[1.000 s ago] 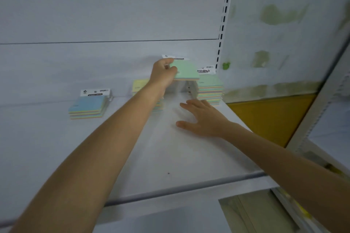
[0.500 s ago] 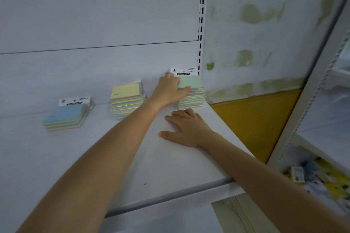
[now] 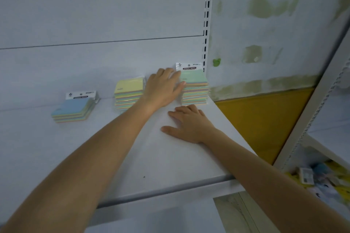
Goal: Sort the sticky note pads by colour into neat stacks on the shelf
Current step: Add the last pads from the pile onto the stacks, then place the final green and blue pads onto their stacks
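Three stacks of sticky note pads stand along the back of the white shelf [image 3: 132,157]. A green-topped stack [image 3: 195,89] is at the far right corner, a yellow-topped stack [image 3: 128,93] in the middle, a lower blue-topped stack [image 3: 73,108] at the left. My left hand [image 3: 162,89] lies between the yellow and green stacks, fingers spread, its fingertips touching the left side of the green stack's top pad. My right hand [image 3: 189,125] rests flat on the shelf just in front of the green stack, holding nothing.
A slotted upright [image 3: 207,21] marks the shelf's right end, next to a stained wall with a yellow lower panel [image 3: 261,119]. A second shelving unit [image 3: 322,100] stands at the right, with loose packets [image 3: 322,179] on its lower level.
My left hand carried a green-topped pad down onto the right stack and now rests open against it. The view has shifted, and my right hand stayed flat on the shelf.
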Motion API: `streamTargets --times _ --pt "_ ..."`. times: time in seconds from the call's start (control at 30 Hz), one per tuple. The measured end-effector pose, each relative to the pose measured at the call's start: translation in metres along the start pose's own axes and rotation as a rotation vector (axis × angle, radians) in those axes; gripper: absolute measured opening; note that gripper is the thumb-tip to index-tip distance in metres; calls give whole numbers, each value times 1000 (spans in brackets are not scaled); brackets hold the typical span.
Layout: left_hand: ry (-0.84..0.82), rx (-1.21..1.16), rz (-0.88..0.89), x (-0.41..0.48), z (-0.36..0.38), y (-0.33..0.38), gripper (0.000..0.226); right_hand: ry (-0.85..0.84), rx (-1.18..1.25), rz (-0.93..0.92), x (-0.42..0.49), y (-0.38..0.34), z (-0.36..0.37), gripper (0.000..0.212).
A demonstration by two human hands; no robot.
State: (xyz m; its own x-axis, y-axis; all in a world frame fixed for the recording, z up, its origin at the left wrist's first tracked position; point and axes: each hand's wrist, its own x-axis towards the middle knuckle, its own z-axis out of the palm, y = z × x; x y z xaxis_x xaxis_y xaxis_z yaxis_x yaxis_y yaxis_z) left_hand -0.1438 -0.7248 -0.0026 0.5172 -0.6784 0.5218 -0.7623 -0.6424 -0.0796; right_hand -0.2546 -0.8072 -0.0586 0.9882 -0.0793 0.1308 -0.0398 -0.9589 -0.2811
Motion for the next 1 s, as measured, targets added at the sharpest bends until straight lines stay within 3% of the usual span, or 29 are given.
streamTargets --times 0.4,0.57,0.7,1.0 --pt "-116 231 -150 -83 -57 -102 48 40 -123 -96 4 -40 -13 62" --pt "-155 251 -216 -149 -84 -155 47 112 -60 -256 22 -137 4 51" --pt "-165 271 -258 -231 -118 -211 48 89 4 -328 32 -233 36 50" --pt "-114 310 -541 -393 -204 -353 47 -21 160 -451 53 -443 100 47"
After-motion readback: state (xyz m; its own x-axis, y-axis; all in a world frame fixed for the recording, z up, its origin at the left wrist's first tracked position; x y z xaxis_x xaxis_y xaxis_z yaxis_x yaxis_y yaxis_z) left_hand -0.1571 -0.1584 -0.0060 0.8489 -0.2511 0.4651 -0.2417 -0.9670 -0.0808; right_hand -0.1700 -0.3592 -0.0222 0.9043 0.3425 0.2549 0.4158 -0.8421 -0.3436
